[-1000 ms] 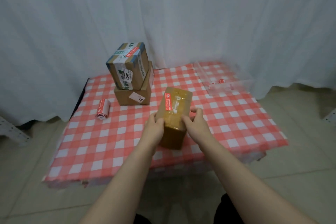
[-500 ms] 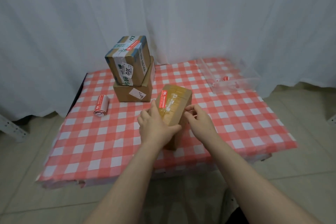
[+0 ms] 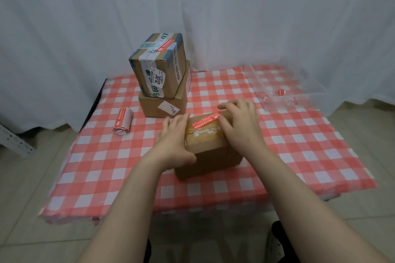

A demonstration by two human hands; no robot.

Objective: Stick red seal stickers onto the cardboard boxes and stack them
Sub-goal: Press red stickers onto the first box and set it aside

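A brown cardboard box (image 3: pixel 210 156) lies on the red-checked tablecloth (image 3: pixel 102 168) with a red seal sticker (image 3: pixel 205 123) across its taped top. My left hand (image 3: pixel 173 143) grips its left end, fingers along the side and thumb round the front corner. My right hand (image 3: pixel 239 124) covers the right part of the top, fingers curled over the far edge and touching the sticker's end. Behind it, a taped box with a red sticker (image 3: pixel 158 66) sits on a plain box (image 3: pixel 162 107).
A roll of red stickers (image 3: pixel 123 121) lies at the left of the table. A clear plastic tray (image 3: pixel 299 100) with a few sticker scraps stands at the back right. White curtains hang behind the table, and tiled floor surrounds it.
The box has turned from pointing away from me to lying crosswise. My left hand has shifted to its left end and my right hand onto its top right.
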